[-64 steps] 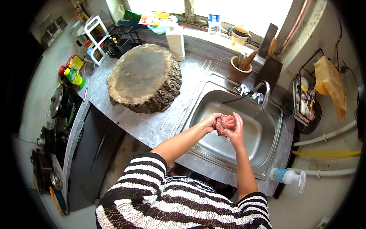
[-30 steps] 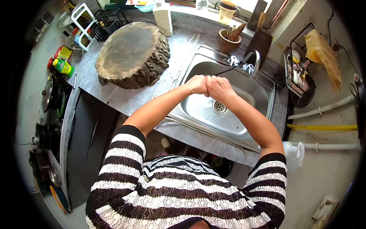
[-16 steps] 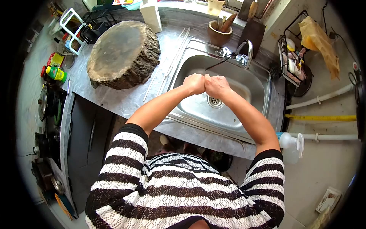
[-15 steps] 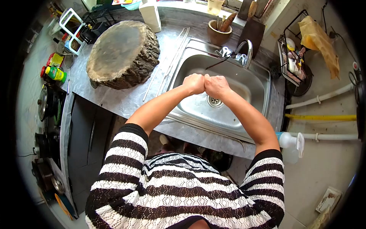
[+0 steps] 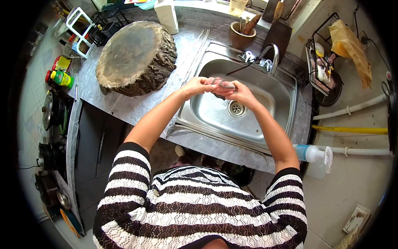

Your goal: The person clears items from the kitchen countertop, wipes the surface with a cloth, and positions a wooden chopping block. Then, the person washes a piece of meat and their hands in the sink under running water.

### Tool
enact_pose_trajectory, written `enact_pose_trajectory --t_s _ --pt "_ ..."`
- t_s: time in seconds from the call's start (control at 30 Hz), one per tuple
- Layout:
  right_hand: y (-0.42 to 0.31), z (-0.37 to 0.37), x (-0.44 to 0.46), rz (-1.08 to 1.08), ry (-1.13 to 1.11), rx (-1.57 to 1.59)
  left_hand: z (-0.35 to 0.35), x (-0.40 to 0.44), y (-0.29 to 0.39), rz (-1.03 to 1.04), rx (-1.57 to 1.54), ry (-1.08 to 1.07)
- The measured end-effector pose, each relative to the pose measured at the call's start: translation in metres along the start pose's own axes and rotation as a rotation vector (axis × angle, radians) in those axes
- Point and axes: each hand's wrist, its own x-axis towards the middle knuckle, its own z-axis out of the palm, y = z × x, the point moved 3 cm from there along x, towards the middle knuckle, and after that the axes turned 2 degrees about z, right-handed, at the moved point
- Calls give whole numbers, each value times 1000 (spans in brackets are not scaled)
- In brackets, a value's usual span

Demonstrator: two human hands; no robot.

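Note:
Over the sink (image 5: 269, 137), a crumpled pinkish-red and dark cloth (image 5: 221, 87) stretches between my two hands. My left hand (image 5: 197, 87) pinches its left end, thumb and fingers closed on it. The right end is gripped by my right hand (image 5: 243, 96), whose fingers are partly hidden behind the cloth. Below the cloth lies the round drain strainer (image 5: 237, 108) in the basin floor. The curved metal faucet (image 5: 274, 56) stands behind at the right, with a dark cord hanging from its base over the basin.
A thick round wooden chopping block (image 5: 132, 54) stands on the grey marbled counter (image 5: 124, 112) at left. Thin pale rods (image 5: 188, 66) lie between block and sink. Behind the sink are a brown pot (image 5: 241, 39) of utensils and a cleaver-like blade. A spray bottle (image 5: 309, 153) is at right.
Both hands were closed in fists side by side, hiding what they held. They have moved apart, and the cloth now shows, loosened between them.

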Motion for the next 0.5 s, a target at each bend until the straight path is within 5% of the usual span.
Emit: enact_pose_trajectory --t_s 0.07,0.13,0.2,0.27,0.33,0.37,0.43,0.5 --pt "17 14 5 58 -81 620 -4 1 -18 12 -118 125" --pt "33 21 9 121 -143 743 -7 3 -28 7 -217 112" --pt "39 22 -3 283 77 1003 -3 -11 -17 -84 -421 138" --pt "70 15 -4 326 200 937 8 -20 4 -42 -414 171" --pt "94 -12 -12 392 662 664 11 2 -15 -36 -374 185" --pt "107 -23 -11 392 673 660 17 8 -13 -24 -382 176" --pt "116 -61 -5 154 1007 6 34 26 -10 -17 -447 177" --pt "119 -80 13 85 991 -120 51 41 1 -4 -513 103"
